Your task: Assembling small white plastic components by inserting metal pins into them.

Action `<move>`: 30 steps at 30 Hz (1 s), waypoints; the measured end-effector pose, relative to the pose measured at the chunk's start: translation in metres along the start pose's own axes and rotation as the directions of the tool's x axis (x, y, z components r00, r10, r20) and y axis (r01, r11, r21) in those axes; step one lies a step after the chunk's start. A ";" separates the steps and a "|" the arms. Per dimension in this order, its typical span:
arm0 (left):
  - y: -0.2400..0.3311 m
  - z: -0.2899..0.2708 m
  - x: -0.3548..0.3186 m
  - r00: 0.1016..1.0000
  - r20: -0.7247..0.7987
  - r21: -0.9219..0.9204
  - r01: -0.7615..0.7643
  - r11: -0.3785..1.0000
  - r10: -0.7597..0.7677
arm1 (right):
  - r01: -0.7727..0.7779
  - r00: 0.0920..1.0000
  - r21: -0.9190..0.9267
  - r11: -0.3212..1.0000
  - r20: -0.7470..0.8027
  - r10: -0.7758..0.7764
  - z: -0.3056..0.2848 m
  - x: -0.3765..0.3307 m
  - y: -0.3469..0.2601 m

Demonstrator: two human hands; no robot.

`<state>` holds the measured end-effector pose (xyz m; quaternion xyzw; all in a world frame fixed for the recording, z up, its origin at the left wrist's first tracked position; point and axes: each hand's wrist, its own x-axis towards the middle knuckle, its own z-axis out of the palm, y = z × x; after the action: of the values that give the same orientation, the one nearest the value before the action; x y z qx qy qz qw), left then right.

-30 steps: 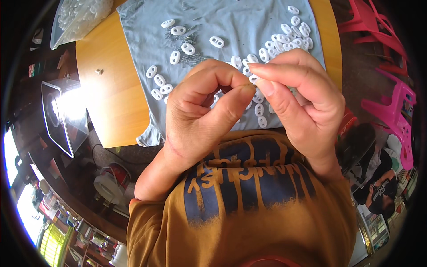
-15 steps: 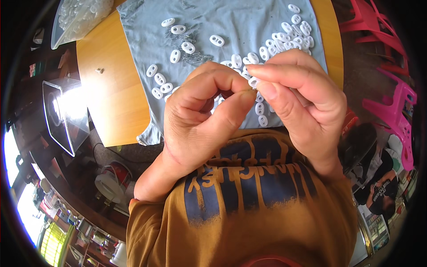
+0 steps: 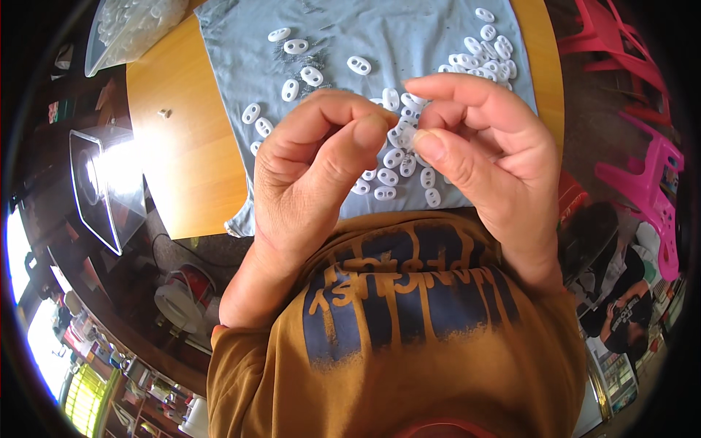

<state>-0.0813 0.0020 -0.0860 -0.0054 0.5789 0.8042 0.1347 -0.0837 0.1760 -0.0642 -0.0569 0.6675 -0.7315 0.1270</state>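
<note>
My left hand [image 3: 310, 160] is closed in a pinch, thumb against forefinger, over the middle of the cloth; whatever lies between the tips is too small to make out. Close by on its right, my right hand [image 3: 504, 150] has its forefinger raised and its thumb and curled fingers around a small translucent white plastic piece [image 3: 410, 139], partly hidden by the thumb. Beneath both hands lie several white oval two-hole plastic pieces [image 3: 385, 193]. More of these ovals [image 3: 358, 66] are scattered beyond my left hand, beside small grey metal springs [image 3: 315, 57].
A light blue cloth [image 3: 380, 29] covers much of the wooden table [image 3: 175, 190]. At the far left stands a clear bag of translucent parts [image 3: 139, 29]. A lit clear box [image 3: 106, 182] is at the left edge. Pink stools [image 3: 650, 175] and another person [image 3: 628, 317] are to the right.
My hands have drawn apart; the left moved left and stays pinched. My right forefinger has lifted off the thumb.
</note>
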 end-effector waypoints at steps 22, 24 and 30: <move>0.002 0.005 -0.001 0.983 -0.145 -0.294 0.070 0.953 -0.117 | 0.008 0.999 -0.007 1.000 0.048 -0.007 0.011 0.007 0.010; 0.002 0.008 -0.002 0.975 -0.190 -0.306 0.055 0.950 -0.117 | 0.020 1.000 -0.082 0.996 0.021 -0.018 0.013 0.007 0.008; 0.000 0.006 -0.006 0.986 -0.132 -0.247 0.063 0.967 -0.098 | 0.025 0.998 -0.127 0.992 -0.046 -0.031 0.017 0.006 0.005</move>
<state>-0.0752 0.0061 -0.0831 -0.1030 0.4840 0.8601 0.1239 -0.0849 0.1581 -0.0678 -0.0567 0.7143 -0.6907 0.0969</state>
